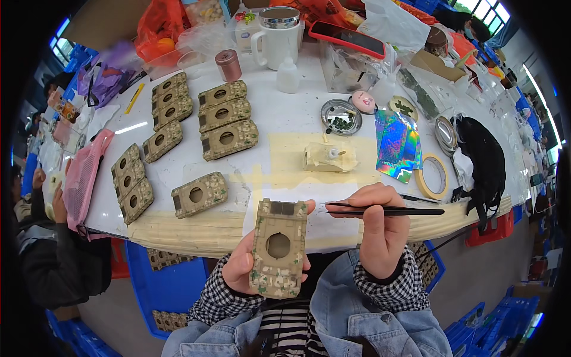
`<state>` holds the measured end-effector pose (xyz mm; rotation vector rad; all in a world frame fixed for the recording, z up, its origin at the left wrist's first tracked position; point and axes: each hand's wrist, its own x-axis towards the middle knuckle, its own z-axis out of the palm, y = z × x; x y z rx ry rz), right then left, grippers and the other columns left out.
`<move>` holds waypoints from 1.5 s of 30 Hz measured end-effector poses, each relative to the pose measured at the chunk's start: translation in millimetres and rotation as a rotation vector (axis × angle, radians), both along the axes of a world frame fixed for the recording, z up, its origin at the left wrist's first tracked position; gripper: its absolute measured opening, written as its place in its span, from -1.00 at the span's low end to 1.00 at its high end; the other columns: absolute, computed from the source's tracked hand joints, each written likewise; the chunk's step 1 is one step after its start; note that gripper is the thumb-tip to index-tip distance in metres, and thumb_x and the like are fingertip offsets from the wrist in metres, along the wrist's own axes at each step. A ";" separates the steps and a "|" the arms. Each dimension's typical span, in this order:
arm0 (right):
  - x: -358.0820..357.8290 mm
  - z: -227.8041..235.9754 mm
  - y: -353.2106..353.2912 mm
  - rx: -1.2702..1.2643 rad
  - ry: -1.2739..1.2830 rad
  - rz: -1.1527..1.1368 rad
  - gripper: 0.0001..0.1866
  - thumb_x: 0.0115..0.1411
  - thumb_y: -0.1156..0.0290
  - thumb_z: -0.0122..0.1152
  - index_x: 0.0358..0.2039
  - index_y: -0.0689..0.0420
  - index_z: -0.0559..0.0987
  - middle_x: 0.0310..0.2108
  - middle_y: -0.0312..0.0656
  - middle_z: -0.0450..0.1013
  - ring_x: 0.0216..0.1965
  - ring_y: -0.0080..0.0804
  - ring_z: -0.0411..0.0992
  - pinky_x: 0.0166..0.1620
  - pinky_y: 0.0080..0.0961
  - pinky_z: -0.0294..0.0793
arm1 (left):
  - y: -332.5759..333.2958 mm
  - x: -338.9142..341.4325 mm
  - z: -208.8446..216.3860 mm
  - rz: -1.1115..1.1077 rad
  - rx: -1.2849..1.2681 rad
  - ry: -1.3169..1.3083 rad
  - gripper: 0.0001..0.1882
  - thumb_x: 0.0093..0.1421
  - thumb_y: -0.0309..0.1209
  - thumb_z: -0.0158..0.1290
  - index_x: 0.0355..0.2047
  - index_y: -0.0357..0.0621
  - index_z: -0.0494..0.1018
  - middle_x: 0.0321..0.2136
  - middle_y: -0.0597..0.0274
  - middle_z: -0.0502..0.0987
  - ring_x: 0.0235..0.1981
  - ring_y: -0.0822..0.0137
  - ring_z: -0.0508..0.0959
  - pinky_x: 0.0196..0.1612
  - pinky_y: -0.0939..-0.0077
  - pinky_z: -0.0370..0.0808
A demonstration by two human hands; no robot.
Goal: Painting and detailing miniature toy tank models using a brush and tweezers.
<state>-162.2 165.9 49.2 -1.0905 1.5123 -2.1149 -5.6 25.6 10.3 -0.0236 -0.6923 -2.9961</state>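
Note:
A tan camouflage model tank hull [264, 229] with a round hole in its top stands upright in my left hand [239, 265], whose fingers wrap its sides. My right hand [380, 232] grips black tweezers [410, 211] between thumb and fingers. Their tips point left, just beside the hull's upper end and apart from it. Whether the tips pinch anything is too small to tell. On the table, the nearest other hull [205, 203] lies to the left. Beyond my hands sits a small block wrapped in masking tape [327, 163].
More hulls stand in rows at left, including one group [223, 116]. A round metal dish [341, 117] holds small dark green parts. Nearby are holographic sheets [398, 146], a tape roll [444, 177] and a black bag [482, 157]. A white mug [279, 44] stands far back. Another person sits at left.

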 end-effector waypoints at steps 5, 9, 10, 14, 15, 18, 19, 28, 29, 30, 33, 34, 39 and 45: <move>-3.7 -2.0 -2.8 0.020 0.123 -0.002 -0.79 0.33 0.41 -0.02 -0.21 0.33 0.44 -0.25 -0.07 0.42 -0.21 -0.40 0.48 -0.10 -0.52 0.49 | -0.9 1.5 2.2 -0.023 -0.016 0.002 0.06 0.09 -0.07 0.16 0.27 -0.47 -0.24 0.27 -0.14 -0.25 -0.11 0.09 0.45 -0.10 0.24 0.62; 3.5 4.2 -5.2 0.024 0.004 0.007 -0.76 0.36 0.36 -0.09 -0.23 0.33 0.41 -0.26 -0.03 0.44 -0.21 -0.34 0.50 -0.13 -0.46 0.54 | -4.0 4.8 -0.7 -0.068 -0.046 -0.048 0.10 -0.01 -0.02 0.24 0.28 -0.38 -0.15 0.20 -0.14 0.08 -0.03 0.09 0.46 -0.01 0.16 0.55; 3.4 4.7 -5.1 0.049 0.023 -0.007 -0.72 0.37 0.32 -0.13 -0.24 0.32 0.39 -0.27 0.00 0.44 -0.22 -0.28 0.52 -0.14 -0.41 0.58 | -4.2 4.3 -1.2 -0.077 -0.045 -0.047 0.11 -0.02 -0.02 0.25 0.29 -0.38 -0.15 0.22 -0.14 0.05 -0.03 0.08 0.46 -0.01 0.16 0.55; 4.5 2.7 -5.0 -0.017 -0.091 0.014 -0.77 0.36 0.39 -0.09 -0.22 0.34 0.42 -0.27 -0.04 0.47 -0.22 -0.38 0.52 -0.12 -0.50 0.56 | -3.3 2.3 1.8 -0.066 -0.082 -0.021 0.12 -0.02 -0.03 0.25 0.29 -0.38 -0.17 0.29 -0.09 -0.08 -0.04 0.07 0.47 -0.03 0.16 0.56; 5.2 3.4 -5.4 -0.009 -0.096 0.012 -0.77 0.36 0.39 -0.09 -0.22 0.34 0.42 -0.27 -0.04 0.47 -0.23 -0.39 0.52 -0.12 -0.50 0.56 | -3.5 2.7 1.5 -0.070 -0.087 -0.013 0.12 -0.02 -0.04 0.25 0.30 -0.38 -0.17 0.31 -0.08 -0.12 -0.04 0.07 0.48 -0.04 0.16 0.56; 7.1 6.5 -6.9 0.016 -0.109 -0.003 -0.76 0.37 0.39 -0.11 -0.24 0.34 0.42 -0.30 -0.05 0.48 -0.26 -0.39 0.53 -0.14 -0.51 0.57 | -4.4 1.4 -2.5 -0.063 -0.103 0.031 0.13 -0.03 -0.05 0.24 0.30 -0.39 -0.19 0.35 -0.08 -0.23 -0.06 0.06 0.49 -0.05 0.17 0.56; 7.2 7.2 -7.3 0.024 -0.115 -0.009 -0.76 0.37 0.39 -0.11 -0.25 0.34 0.41 -0.32 -0.05 0.49 -0.27 -0.39 0.54 -0.15 -0.51 0.57 | -4.3 0.5 -3.3 -0.057 -0.109 0.049 0.13 -0.03 -0.06 0.24 0.30 -0.40 -0.20 0.35 -0.08 -0.26 -0.06 0.05 0.49 -0.06 0.17 0.56; 6.3 7.4 -7.3 0.051 -0.127 -0.023 -0.76 0.37 0.39 -0.11 -0.28 0.34 0.41 -0.36 -0.03 0.51 -0.30 -0.38 0.55 -0.18 -0.50 0.59 | -2.9 -5.1 -3.6 -0.051 -0.189 0.131 0.12 -0.02 -0.16 0.22 0.31 -0.42 -0.25 0.37 -0.08 -0.40 -0.03 0.07 0.52 -0.02 0.24 0.50; 6.2 7.7 -7.2 0.050 -0.127 -0.023 -0.76 0.37 0.39 -0.11 -0.28 0.34 0.41 -0.36 -0.03 0.51 -0.30 -0.38 0.55 -0.18 -0.50 0.59 | -2.9 -5.7 -4.7 -0.050 -0.192 0.143 0.12 -0.03 -0.17 0.22 0.32 -0.42 -0.25 0.37 -0.09 -0.40 -0.02 0.06 0.51 -0.01 0.23 0.49; 6.0 7.6 -7.0 0.049 -0.123 -0.022 -0.76 0.37 0.39 -0.11 -0.28 0.35 0.41 -0.36 -0.03 0.51 -0.29 -0.37 0.55 -0.18 -0.50 0.59 | -2.6 -6.2 -6.6 -0.050 -0.194 0.156 0.11 -0.03 -0.19 0.21 0.32 -0.42 -0.25 0.37 -0.09 -0.39 -0.02 0.06 0.51 0.00 0.23 0.48; 5.8 7.2 -7.5 0.045 -0.122 -0.009 -0.76 0.37 0.40 -0.10 -0.28 0.35 0.41 -0.36 -0.02 0.51 -0.29 -0.37 0.56 -0.18 -0.49 0.59 | -2.1 -4.6 -8.9 -0.042 -0.208 0.169 0.11 -0.04 -0.22 0.21 0.32 -0.41 -0.24 0.37 -0.08 -0.40 0.00 0.05 0.50 0.03 0.22 0.46; 6.0 7.2 -7.5 0.044 -0.125 -0.009 -0.76 0.37 0.40 -0.10 -0.28 0.35 0.41 -0.36 -0.02 0.51 -0.29 -0.36 0.56 -0.18 -0.49 0.59 | -1.9 -4.4 -10.0 -0.042 -0.211 0.171 0.10 -0.04 -0.22 0.22 0.32 -0.41 -0.24 0.37 -0.08 -0.40 0.01 0.05 0.49 0.04 0.22 0.45; 6.6 6.6 -7.6 0.056 -0.118 -0.011 -0.76 0.37 0.40 -0.11 -0.28 0.35 0.41 -0.35 -0.01 0.51 -0.29 -0.36 0.56 -0.17 -0.49 0.59 | -1.8 -4.8 -13.4 -0.039 -0.212 0.190 0.10 -0.04 -0.22 0.21 0.32 -0.40 -0.23 0.37 -0.08 -0.40 0.02 0.05 0.48 0.06 0.22 0.43; 7.7 5.3 -9.2 0.055 -0.120 -0.009 -0.76 0.37 0.40 -0.11 -0.28 0.35 0.40 -0.35 0.00 0.51 -0.29 -0.35 0.56 -0.18 -0.49 0.59 | -1.5 -1.4 -10.0 -0.041 -0.214 0.146 0.11 -0.05 -0.20 0.22 0.33 -0.38 -0.22 0.37 -0.08 -0.40 0.01 0.05 0.49 0.06 0.23 0.44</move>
